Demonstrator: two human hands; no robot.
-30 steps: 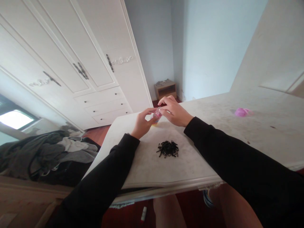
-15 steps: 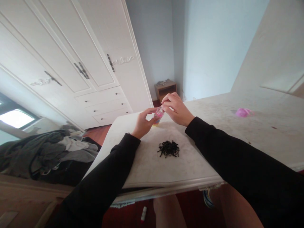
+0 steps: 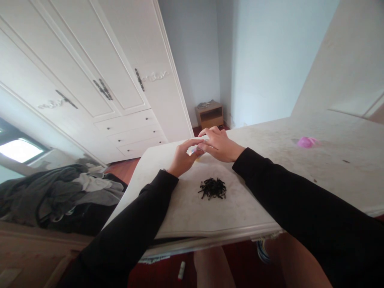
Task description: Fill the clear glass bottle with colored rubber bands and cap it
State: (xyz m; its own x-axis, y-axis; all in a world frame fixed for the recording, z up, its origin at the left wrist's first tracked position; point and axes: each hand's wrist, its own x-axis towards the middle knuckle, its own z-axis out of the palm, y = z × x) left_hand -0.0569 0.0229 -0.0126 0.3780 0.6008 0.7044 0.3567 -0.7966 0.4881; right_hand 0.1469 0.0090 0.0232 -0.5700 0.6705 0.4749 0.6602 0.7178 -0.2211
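Over the far part of the table, my left hand (image 3: 183,157) is closed around a small clear container (image 3: 193,151), with its thumb and fingers on either side. My right hand (image 3: 220,145) reaches across the container's top, thumb and fingers pressed against it. Most of the container, including its mouth, is hidden behind the fingers; only a shiny, colourful sliver shows. Nearer to me, below both hands, a loose pile of thin black hair ties (image 3: 213,188) lies on the white tabletop (image 3: 192,216).
A pink, crumpled-looking object (image 3: 306,142) lies at the table's right. Clothes (image 3: 96,183) are heaped at the left, before a white wardrobe (image 3: 129,132). A small wooden cabinet (image 3: 211,115) stands in the far corner. A white tube (image 3: 181,271) lies on the floor.
My right hand has come down and turned over the container, which now shows far less between my hands. My left hand stays around it. The black pile has not moved.
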